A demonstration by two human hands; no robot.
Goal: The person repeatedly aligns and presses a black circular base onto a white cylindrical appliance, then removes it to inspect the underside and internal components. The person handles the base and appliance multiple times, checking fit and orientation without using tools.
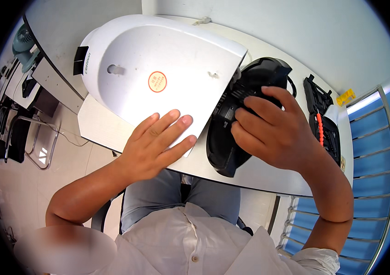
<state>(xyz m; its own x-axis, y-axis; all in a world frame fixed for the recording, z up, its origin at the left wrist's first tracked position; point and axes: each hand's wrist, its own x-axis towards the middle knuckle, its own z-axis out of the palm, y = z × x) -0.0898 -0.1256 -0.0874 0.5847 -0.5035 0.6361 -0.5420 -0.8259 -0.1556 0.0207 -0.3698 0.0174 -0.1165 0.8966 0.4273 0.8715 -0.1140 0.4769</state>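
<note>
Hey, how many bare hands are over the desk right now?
2: the left hand lies on the white shell, and the right hand is curled at the black part. No others show.

In the lower left of the frame, a blurred oval (66, 251) hides part of the person's left upper arm. The bottom edge cuts off the pale shirt (172, 247). Right of centre, the right hand (273, 126) covers part of a black plastic base (227, 149); what its curled fingertips touch is unclear. Near centre, the left hand (156, 144) hides some of a white shell's (130, 68) lower edge. Small items at far left are too small to identify.
</note>
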